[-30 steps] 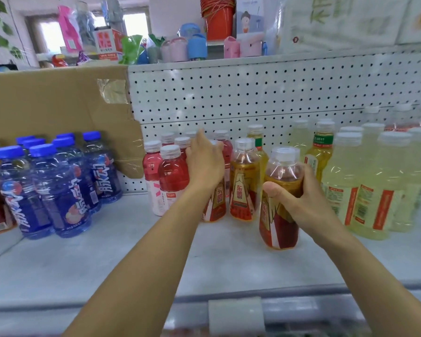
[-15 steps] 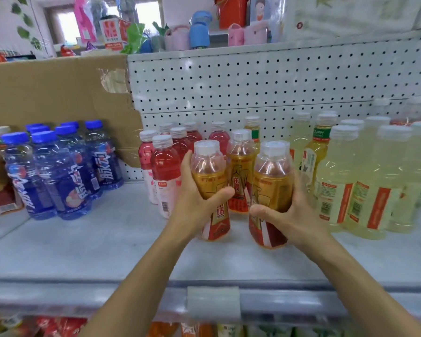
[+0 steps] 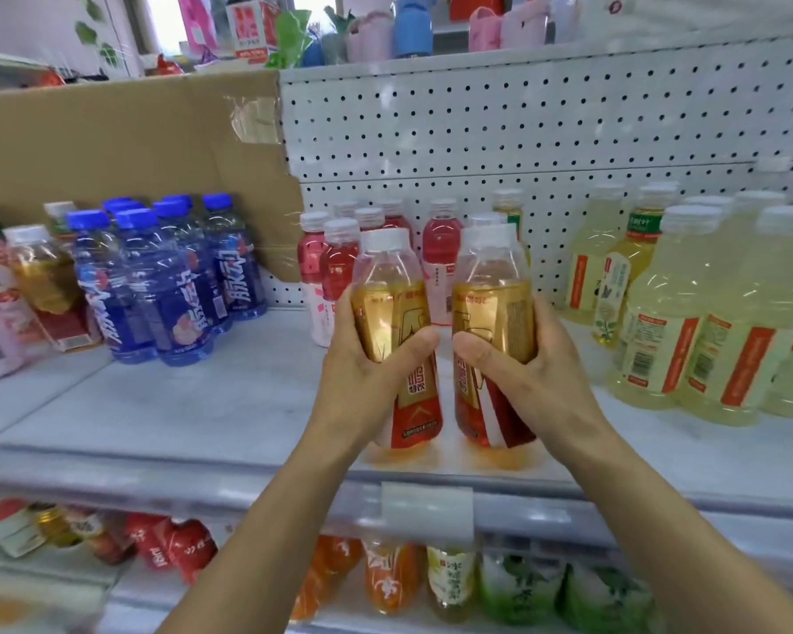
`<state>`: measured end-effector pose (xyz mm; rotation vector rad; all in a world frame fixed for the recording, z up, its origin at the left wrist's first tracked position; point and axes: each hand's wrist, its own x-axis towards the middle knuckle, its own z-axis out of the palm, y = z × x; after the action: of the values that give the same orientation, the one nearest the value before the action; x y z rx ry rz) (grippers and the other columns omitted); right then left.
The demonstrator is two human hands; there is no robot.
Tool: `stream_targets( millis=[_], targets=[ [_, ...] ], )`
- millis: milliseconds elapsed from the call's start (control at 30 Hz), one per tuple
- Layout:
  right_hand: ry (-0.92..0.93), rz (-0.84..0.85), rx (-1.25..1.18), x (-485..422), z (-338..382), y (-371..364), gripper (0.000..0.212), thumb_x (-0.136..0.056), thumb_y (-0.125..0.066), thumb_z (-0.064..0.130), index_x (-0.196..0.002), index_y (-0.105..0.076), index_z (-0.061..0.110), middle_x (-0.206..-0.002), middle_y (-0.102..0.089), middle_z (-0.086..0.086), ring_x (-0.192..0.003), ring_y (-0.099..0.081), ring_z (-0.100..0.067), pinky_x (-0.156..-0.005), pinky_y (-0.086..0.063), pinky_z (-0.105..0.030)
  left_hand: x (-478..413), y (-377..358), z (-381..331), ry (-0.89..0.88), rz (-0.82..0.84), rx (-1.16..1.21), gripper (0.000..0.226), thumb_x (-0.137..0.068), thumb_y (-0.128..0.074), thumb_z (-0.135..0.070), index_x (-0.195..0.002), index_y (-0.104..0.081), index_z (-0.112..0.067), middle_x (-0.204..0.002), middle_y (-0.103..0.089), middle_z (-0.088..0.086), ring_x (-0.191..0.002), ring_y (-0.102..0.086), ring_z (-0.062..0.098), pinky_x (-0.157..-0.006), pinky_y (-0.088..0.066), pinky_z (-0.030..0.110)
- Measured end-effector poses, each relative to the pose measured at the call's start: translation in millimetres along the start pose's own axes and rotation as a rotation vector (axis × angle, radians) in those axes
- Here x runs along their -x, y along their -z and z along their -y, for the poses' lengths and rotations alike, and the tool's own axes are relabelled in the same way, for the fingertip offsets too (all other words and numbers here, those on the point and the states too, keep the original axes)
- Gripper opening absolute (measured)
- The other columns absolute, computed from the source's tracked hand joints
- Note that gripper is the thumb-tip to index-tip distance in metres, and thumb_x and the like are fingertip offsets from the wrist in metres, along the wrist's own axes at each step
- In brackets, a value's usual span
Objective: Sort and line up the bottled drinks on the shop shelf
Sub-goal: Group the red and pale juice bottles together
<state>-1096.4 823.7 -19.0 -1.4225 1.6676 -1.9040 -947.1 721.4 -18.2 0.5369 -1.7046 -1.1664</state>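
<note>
Two amber drink bottles with gold-and-red labels and white caps stand side by side near the front of the grey shelf (image 3: 179, 418). My left hand (image 3: 367, 377) is closed around the left amber bottle (image 3: 392, 290). The right amber bottle (image 3: 491, 286) is gripped by my right hand (image 3: 527, 372). Both bottle bases rest on or just above the shelf near its front edge. Behind them stand several red drink bottles (image 3: 339, 263) against the perforated back panel.
Blue-capped blue bottles (image 3: 156, 276) are grouped at the left, in front of a cardboard sheet (image 3: 111, 144). Pale yellow bottles (image 3: 687, 322) fill the right side. A price-tag holder (image 3: 426, 510) sits on the shelf's front rail. More drinks lie on the lower shelf.
My left hand has taken an amber bottle from the row at the back. Both hands have drawn their bottles forward to the shelf's front, side by side.
</note>
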Motion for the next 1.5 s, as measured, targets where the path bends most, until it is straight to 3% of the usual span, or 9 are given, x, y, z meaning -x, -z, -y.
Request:
stream_targets(
  millis=[133,267,433,700,933,1033,1233,1367,1500],
  targets=[
    [0.018,0.034,-0.054,9.1,15.4,-26.5,0.054,-0.076,-0.083,0.040,-0.121,-0.053,0.040,-0.104,-0.068,0.022,-0.092,-0.068,0.003,-0.069,-0.052,-0.008,15.4,22.9,-16.5,0.029,-0.055,0.066,0.076,-0.067,-0.083,-0.055,-0.132,-0.046,-0.042,-0.110,-0.071,-0.016,-0.100,-0.071,0.008,-0.072,-0.061,0.024],
    [0.032,0.052,-0.086,26.0,36.1,-59.5,0.061,-0.071,-0.080,0.049,-0.124,-0.051,0.038,-0.103,-0.067,0.028,-0.093,-0.067,0.005,-0.069,-0.051,-0.007,37.0,60.9,-25.7,0.038,-0.103,0.079,0.074,-0.067,-0.080,-0.055,-0.132,-0.046,-0.042,-0.107,-0.071,-0.018,-0.097,-0.072,0.007,-0.067,-0.059,0.020],
    [0.009,0.081,-0.085,56.0,55.0,-114.5,0.050,-0.076,-0.080,0.049,-0.117,-0.053,0.042,-0.102,-0.068,0.020,-0.091,-0.068,-0.001,-0.076,-0.057,-0.026,69.9,124.8,-30.0,0.078,-0.128,0.062,0.062,-0.073,-0.079,-0.053,-0.126,-0.046,-0.049,-0.104,-0.071,-0.018,-0.094,-0.073,0.008,-0.065,-0.059,0.022],
    [-0.036,0.152,-0.134,118.9,86.0,-241.1,0.039,-0.078,-0.078,0.048,-0.106,-0.052,0.045,-0.095,-0.066,0.027,-0.085,-0.066,0.005,-0.063,-0.050,-0.008,133.1,260.5,-25.6,0.155,-0.211,-0.035,0.065,-0.080,-0.078,-0.047,-0.134,-0.044,-0.034,-0.095,-0.071,-0.021,-0.086,-0.072,0.002,-0.060,-0.055,0.015],
    [-0.078,0.237,-0.191,164.0,104.0,-344.3,0.048,-0.076,-0.078,0.048,-0.116,-0.052,0.037,-0.095,-0.065,0.026,-0.083,-0.066,0.005,-0.060,-0.048,-0.006,184.7,364.0,-17.7,0.244,-0.295,-0.084,0.062,-0.073,-0.080,-0.051,-0.126,-0.048,-0.042,-0.101,-0.072,-0.013,-0.091,-0.073,0.009,-0.069,-0.060,0.029],
    [-0.090,0.284,-0.197,170.3,111.0,-382.2,0.053,-0.069,-0.074,0.059,-0.113,-0.049,0.045,-0.098,-0.063,0.030,-0.086,-0.066,0.007,-0.060,-0.052,-0.012,194.9,401.3,-15.6,0.241,-0.327,-0.081,0.064,-0.072,-0.081,-0.051,-0.126,-0.047,-0.042,-0.099,-0.072,-0.016,-0.090,-0.073,0.008,-0.065,-0.059,0.024],
    [-0.103,0.345,-0.202,161.8,111.6,-452.2,0.044,-0.067,-0.075,0.066,-0.101,-0.049,0.058,-0.099,-0.064,0.030,-0.089,-0.066,0.005,-0.071,-0.052,-0.025,191.3,467.0,-3.8,0.263,-0.402,-0.105,0.077,-0.061,-0.078,-0.064,-0.128,-0.045,-0.044,-0.103,-0.072,-0.014,-0.094,-0.073,0.010,-0.083,-0.060,0.043],
    [-0.095,0.367,-0.233,145.8,108.5,-508.5,0.047,-0.066,-0.075,0.064,-0.105,-0.050,0.055,-0.098,-0.065,0.029,-0.085,-0.066,0.006,-0.059,-0.052,-0.013,177.2,514.9,11.7,0.267,-0.426,-0.097,0.073,-0.059,-0.077,-0.064,-0.124,-0.047,-0.047,-0.100,-0.071,-0.019,-0.091,-0.073,0.008,-0.071,-0.060,0.031],
    [-0.092,0.391,-0.263,119.6,106.2,-579.1,0.048,-0.065,-0.076,0.065,-0.106,-0.052,0.053,-0.099,-0.067,0.026,-0.085,-0.068,0.004,-0.068,-0.052,-0.021,150.1,577.3,26.1,0.268,-0.460,-0.137,0.060,-0.058,-0.076,-0.067,-0.110,-0.048,-0.058,-0.099,-0.071,-0.023,-0.089,-0.073,0.004,-0.069,-0.058,0.026]
  ],
)
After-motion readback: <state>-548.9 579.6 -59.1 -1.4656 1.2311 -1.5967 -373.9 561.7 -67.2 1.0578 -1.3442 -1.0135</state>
